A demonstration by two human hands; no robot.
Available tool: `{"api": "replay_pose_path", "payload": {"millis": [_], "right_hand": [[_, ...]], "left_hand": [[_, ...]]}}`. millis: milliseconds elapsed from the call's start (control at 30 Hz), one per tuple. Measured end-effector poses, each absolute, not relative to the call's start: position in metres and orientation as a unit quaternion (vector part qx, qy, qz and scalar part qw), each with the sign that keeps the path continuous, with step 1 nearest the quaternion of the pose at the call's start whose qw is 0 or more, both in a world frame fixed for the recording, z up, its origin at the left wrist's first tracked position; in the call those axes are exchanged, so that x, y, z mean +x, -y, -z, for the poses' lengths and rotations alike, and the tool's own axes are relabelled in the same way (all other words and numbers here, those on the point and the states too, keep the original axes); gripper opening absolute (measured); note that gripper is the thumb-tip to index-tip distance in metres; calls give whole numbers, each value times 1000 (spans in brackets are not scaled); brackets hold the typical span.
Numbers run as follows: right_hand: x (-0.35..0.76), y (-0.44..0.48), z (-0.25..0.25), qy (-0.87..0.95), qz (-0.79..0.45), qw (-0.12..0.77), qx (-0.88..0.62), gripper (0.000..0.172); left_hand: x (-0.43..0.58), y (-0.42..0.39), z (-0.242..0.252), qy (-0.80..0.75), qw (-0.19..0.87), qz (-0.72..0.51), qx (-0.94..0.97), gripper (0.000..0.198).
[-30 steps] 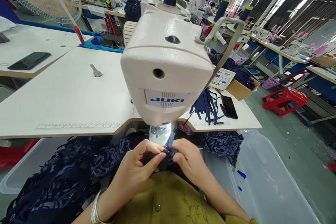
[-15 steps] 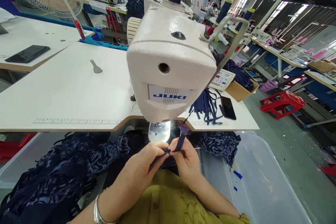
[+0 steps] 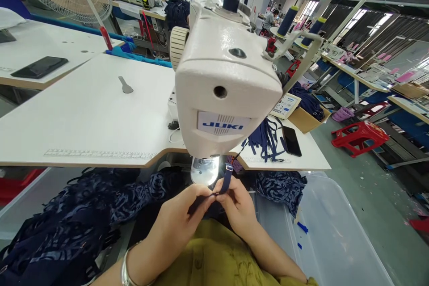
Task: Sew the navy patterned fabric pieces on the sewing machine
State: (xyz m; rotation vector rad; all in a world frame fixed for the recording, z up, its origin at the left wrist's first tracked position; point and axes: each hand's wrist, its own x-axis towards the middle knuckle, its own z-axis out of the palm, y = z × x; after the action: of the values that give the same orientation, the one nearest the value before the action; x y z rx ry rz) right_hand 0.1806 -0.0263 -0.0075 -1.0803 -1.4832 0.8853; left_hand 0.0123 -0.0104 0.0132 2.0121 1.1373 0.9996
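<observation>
A narrow navy strap (image 3: pixel 226 179) with a small metal slider (image 3: pixel 229 167) is held up in front of the sewing machine (image 3: pixel 228 80). My left hand (image 3: pixel 182 212) pinches the strap between thumb and fingers. Close against it, my right hand (image 3: pixel 238 205) grips the looped part of the same strap, fingers curled. The fingertips of both hands almost meet, just below the machine's lit needle area (image 3: pixel 203 172). Where the strap runs behind the fingers is hidden.
Patterned navy fabric (image 3: pixel 67 219) is heaped at the left, with another piece (image 3: pixel 281 190) at the right over a clear plastic bin (image 3: pixel 335 232). Cut navy straps (image 3: pixel 264 138) and a phone (image 3: pixel 292 140) lie on the white table (image 3: pixel 100 116). A red stool (image 3: pixel 360 137) stands right.
The view has shifted slightly, so the machine appears farther right. Both hands keep hold of the strap; its upright loop and slider have tilted a little to the left.
</observation>
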Motion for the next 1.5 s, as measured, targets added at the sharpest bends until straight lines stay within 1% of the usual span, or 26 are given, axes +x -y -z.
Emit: {"api": "replay_pose_path", "payload": {"millis": [67,133,200,233,300,400,467,533,600,667,767,833,900,967,1033,1167,1333,1500], "right_hand": [[183,25,2,621,-389,494,-467,8],[184,22,-2,630,-382,461,-495,8],[183,18,-6,653,-353,432,-513,8],[182,15,-6,668,-331,421,-516,9],[180,11,-7,703,-275,402,-519,11],[175,4,-9,738,-192,371,-530,13],[172,1,-10,744,-167,354,-541,14],[170,-2,-11,734,-178,351,-554,13],[169,-6,-12,708,-214,367,-564,11],[169,-10,-12,670,-262,393,-572,9],[171,-17,-12,611,-340,424,-575,17],[173,-21,-10,580,-401,430,-564,21],[175,-24,-7,557,-451,433,-546,20],[177,-27,-1,547,-468,441,-537,14],[180,-31,5,539,-457,459,-538,8],[183,-41,10,532,-423,482,-553,9],[185,-52,1,571,-352,448,-592,4],[183,-61,-4,598,-319,431,-596,6]], "left_hand": [[12,11,-12,-444,390,-370,717,12],[11,10,-9,-445,469,-354,675,16],[11,10,-4,-456,499,-337,656,20],[11,9,-2,-471,487,-330,657,22],[10,7,3,-512,427,-320,673,26],[7,3,7,-552,310,-309,710,30],[4,1,7,-548,210,-324,742,32],[0,-2,5,-524,77,-370,763,34],[-4,-3,4,-469,-48,-415,778,37],[-10,-5,3,-383,-102,-402,826,43],[-15,-8,4,-274,-88,-305,908,47],[-15,-11,6,-261,-78,-269,924,46],[-12,-14,6,-272,-72,-275,919,43],[-7,-14,6,-295,-64,-298,906,38],[-3,-14,5,-313,-55,-315,894,34],[1,-14,7,-318,-52,-327,888,33],[4,-16,14,-342,-82,-318,880,34],[7,-17,14,-357,-113,-316,872,33]]}}
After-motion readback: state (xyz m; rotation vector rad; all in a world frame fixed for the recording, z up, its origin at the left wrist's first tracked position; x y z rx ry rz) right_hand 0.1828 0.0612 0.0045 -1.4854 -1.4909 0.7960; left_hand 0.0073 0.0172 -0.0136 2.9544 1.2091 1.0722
